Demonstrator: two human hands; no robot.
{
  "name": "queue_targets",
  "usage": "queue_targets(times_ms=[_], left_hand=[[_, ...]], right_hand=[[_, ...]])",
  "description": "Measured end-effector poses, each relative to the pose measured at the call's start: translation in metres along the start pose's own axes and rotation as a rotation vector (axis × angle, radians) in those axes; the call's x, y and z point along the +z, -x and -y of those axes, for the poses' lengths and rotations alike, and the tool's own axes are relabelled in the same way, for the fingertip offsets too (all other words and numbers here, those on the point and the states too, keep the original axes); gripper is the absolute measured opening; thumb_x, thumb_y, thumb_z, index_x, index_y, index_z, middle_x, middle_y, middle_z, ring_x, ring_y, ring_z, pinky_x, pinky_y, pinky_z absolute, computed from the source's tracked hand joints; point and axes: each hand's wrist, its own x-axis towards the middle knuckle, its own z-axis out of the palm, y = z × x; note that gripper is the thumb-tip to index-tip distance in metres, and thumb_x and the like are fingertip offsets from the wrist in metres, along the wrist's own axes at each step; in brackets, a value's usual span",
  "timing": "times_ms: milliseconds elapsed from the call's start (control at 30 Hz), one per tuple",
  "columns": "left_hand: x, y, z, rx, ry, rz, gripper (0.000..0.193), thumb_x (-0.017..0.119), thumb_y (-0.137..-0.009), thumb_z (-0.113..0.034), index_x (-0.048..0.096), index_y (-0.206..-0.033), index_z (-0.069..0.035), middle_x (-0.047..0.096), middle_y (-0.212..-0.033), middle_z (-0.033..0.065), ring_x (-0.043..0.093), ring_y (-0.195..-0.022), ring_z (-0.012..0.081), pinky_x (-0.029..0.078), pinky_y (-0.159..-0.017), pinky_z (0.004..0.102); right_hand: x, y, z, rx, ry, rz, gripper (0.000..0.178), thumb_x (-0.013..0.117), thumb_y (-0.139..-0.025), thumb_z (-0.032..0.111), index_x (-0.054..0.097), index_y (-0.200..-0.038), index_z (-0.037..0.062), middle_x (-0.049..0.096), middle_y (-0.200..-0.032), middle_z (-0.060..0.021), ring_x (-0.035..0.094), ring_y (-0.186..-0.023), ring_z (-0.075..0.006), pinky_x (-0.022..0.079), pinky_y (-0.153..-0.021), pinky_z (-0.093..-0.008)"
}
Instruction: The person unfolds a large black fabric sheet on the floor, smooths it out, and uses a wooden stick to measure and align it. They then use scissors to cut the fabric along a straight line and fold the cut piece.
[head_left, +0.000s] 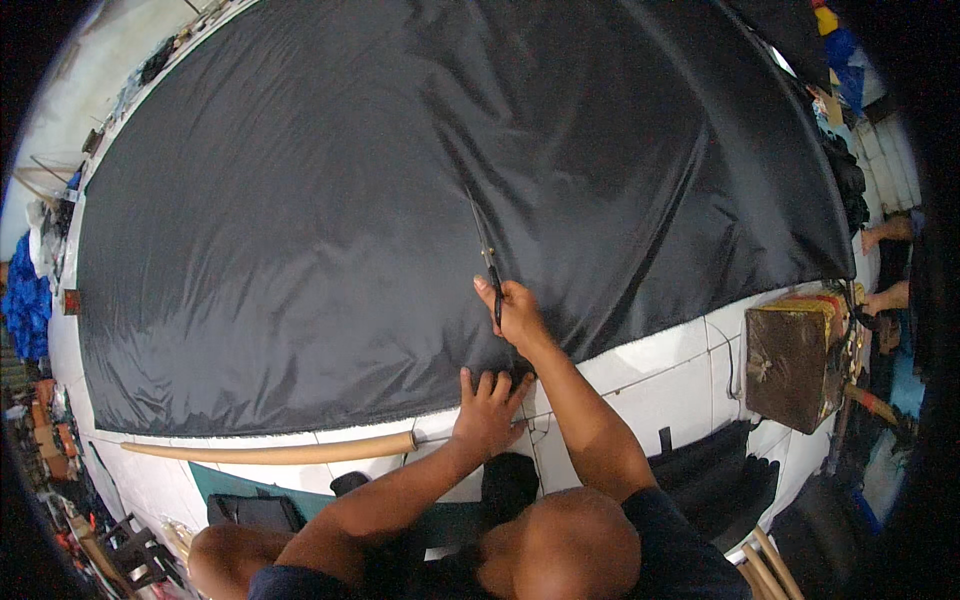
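At far left, a crumpled blue bundle [28, 310] is lying near the black fabric sheet [250, 250], which is covering much of the white tiled floor [655, 368]. Along its near edge, a long tan tube [290, 451] is resting. Farther right, the left hand [487, 415] is bracing at that edge, fingers spread. The right hand [518, 312] is gripping the black-handled scissors [491, 262] over the sheet, fingers curled around the handles (whether the blades are parting, I cannot tell). At right, a brown box [795, 365] is standing beside the sheet's near edge. Cutting seems to be the step in hand; the next move is probably calling for flat, steady fabric ahead of the tips.
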Motion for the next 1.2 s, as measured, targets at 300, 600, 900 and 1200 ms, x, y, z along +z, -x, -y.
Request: queue_targets(times_ms=[300,600,900,1200], left_hand=[[0.006,-0.002,0.001,0.006,0.042,-0.008,0.084,0.066,-0.080,-0.048,0.030,-0.151,-0.021,0.047,-0.129,0.0174,0.045,-0.119,0.0391,0.022,-0.105,0.0715],[-0.011,-0.004,0.004,-0.009,0.097,0.059,0.077,0.067,-0.082,-0.037,0.033,-0.150,-0.020,0.048,-0.128,0.0116,0.045,-0.120,0.0329,0.024,-0.105,0.0703],[-0.007,-0.003,0.003,0.000,0.115,-0.004,0.076,0.066,-0.080,-0.029,0.035,-0.149,-0.021,0.048,-0.125,0.0118,0.046,-0.117,0.0316,0.025,-0.104,0.0712],[-0.164,-0.112,0.115,-0.194,0.565,0.385,0.047,0.062,-0.080,-0.029,0.055,-0.121,-0.006,0.066,-0.101,0.0258,0.063,-0.098,0.0421,0.051,-0.085,0.0502]], right_hand=[[0.009,-0.067,0.026,-0.138,0.053,-0.034,0.059,0.064,-0.085,0.059,0.052,-0.064,0.0057,0.051,-0.054,-0.0056,0.052,-0.046,-0.0198,0.041,-0.046,-0.0364],[0.025,-0.158,0.109,-0.111,-0.023,0.012,0.061,0.065,-0.083,0.064,0.043,-0.062,0.0109,0.044,-0.052,-0.0017,0.043,-0.042,-0.0123,0.035,-0.040,-0.0290],[0.038,-0.254,0.178,-0.119,-0.115,-0.011,0.058,0.070,-0.081,0.059,0.049,-0.062,0.0083,0.046,-0.054,-0.0021,0.046,-0.044,-0.0130,0.037,-0.042,-0.0293],[0.027,-0.284,0.178,-0.109,0.009,-0.018,0.057,0.069,-0.082,0.056,0.051,-0.061,0.0068,0.050,-0.055,-0.0046,0.049,-0.046,-0.0150,0.040,-0.044,-0.0307]])
